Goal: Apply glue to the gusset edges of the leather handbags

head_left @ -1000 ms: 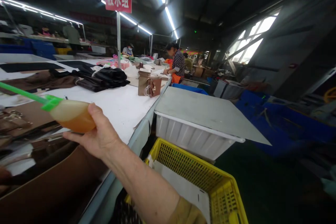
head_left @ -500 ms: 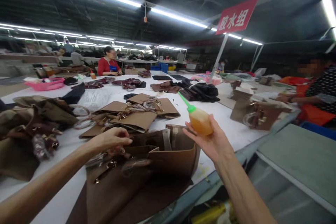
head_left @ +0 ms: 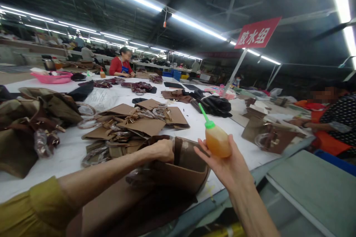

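Note:
A brown handbag (head_left: 178, 176) lies in front of me at the table's near edge, its mouth gaping upward. My left hand (head_left: 164, 150) reaches into that mouth with curled fingers; the bag's wall hides the fingertips, so what they grip cannot be made out. To the right of the bag, my right hand (head_left: 226, 163) is raised with a squeeze bottle (head_left: 218, 141) of amber liquid resting in it. The bottle's green cap and thin nozzle point up and to the left. Fingers and thumb lie around its lower part.
Beyond the bag lies a pile of flat brown bag pieces (head_left: 147, 122) with wrapped handles. Olive-brown bags (head_left: 19, 144) stand at the left, and another brown bag (head_left: 267, 133) at the right. A pink basket (head_left: 52, 77) is farther back. Co-workers sit across the table and at the right.
My left hand has moved right and down, from above the bag's near side into its mouth. The bottle's nozzle has tipped more upright in my right hand. The view has shifted slightly.

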`<state>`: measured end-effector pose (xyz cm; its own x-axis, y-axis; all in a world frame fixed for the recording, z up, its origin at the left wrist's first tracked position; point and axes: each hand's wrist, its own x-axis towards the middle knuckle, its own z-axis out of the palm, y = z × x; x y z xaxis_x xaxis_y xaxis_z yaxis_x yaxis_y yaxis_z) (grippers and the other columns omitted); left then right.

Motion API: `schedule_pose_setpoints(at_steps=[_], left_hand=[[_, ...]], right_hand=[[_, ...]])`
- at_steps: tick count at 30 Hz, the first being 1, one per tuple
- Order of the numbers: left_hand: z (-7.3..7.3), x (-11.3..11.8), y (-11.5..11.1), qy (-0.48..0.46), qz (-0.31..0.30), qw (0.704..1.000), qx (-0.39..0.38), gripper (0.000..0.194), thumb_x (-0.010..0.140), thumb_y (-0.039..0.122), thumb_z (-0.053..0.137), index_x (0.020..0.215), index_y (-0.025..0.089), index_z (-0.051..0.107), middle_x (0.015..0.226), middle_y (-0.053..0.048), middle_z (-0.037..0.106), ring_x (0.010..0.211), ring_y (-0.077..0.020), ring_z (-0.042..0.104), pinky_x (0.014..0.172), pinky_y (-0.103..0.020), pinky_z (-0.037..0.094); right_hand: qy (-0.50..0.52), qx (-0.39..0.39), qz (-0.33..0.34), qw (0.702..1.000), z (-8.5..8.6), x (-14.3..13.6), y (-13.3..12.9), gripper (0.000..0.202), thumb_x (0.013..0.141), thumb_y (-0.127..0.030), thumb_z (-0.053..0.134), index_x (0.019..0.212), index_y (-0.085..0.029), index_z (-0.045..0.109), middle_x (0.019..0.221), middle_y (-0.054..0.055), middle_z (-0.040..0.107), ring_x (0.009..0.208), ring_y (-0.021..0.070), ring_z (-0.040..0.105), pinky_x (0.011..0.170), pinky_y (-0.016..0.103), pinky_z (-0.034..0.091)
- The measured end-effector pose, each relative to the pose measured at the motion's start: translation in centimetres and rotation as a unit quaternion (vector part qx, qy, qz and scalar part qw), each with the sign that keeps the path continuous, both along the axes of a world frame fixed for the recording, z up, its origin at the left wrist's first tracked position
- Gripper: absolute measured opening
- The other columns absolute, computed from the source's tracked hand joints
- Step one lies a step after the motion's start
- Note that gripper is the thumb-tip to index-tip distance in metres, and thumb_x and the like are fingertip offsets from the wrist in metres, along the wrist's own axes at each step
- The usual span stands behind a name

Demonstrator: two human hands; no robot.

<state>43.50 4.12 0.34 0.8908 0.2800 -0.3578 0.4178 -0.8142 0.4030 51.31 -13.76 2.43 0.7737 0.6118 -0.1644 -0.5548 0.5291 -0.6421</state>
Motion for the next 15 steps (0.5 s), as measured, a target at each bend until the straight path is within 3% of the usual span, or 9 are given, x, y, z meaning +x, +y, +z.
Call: schedule_pose_setpoints(at_steps=[3, 7, 11, 15], left_hand=[[-1.0, 1.0, 2.2, -0.021, 0.046, 0.998, 0.044, 0.055, 0.059, 0.048, 0.066, 0.103, 0.016, 0.058, 0.111, -0.014, 0.063, 0.099, -0.0291, 0.06, 0.07, -0.029, 0.048], [-1.9, 2.7, 4.1, -0.024, 0.003, 0.999, 0.031, 0.085, 0.05, 0.061, 0.069, 0.118, 0.014, 0.047, 0.121, -0.017, 0.058, 0.104, -0.0289, 0.058, 0.078, -0.031, 0.049], [-3.3, 4.3, 4.2, -0.015, -0.05, 0.998, 0.02, 0.091, 0.046, 0.062, 0.071, 0.118, 0.013, 0.046, 0.118, -0.018, 0.059, 0.102, -0.0313, 0.059, 0.078, -0.034, 0.049], [-5.0, 4.7, 2.2, -0.081, -0.079, 0.993, 0.032, 0.081, 0.057, 0.059, 0.066, 0.121, 0.015, 0.043, 0.12, -0.017, 0.057, 0.107, -0.0314, 0.056, 0.084, -0.036, 0.047]], right_hand=[[0.018, -0.019, 0.014, 1.0, 0.4, -1.1, -0.4, 0.043, 0.075, -0.035, 0.07, 0.111, -0.013, 0.06, 0.105, 0.016, 0.066, 0.098, 0.0385, 0.061, 0.088, 0.063, 0.043], [0.041, -0.053, 0.037, 0.997, 0.8, -2.6, -0.2, 0.044, 0.08, -0.035, 0.065, 0.116, -0.012, 0.057, 0.104, 0.018, 0.067, 0.095, 0.0388, 0.063, 0.088, 0.061, 0.044], [0.06, -0.074, 0.044, 0.994, 0.9, -3.7, 0.1, 0.044, 0.081, -0.033, 0.064, 0.118, -0.009, 0.056, 0.1, 0.019, 0.068, 0.088, 0.0379, 0.065, 0.086, 0.061, 0.044], [0.07, -0.076, 0.032, 0.994, 0.6, -4.3, -0.1, 0.045, 0.08, -0.033, 0.066, 0.117, -0.009, 0.057, 0.102, 0.02, 0.068, 0.087, 0.038, 0.065, 0.086, 0.062, 0.044]])
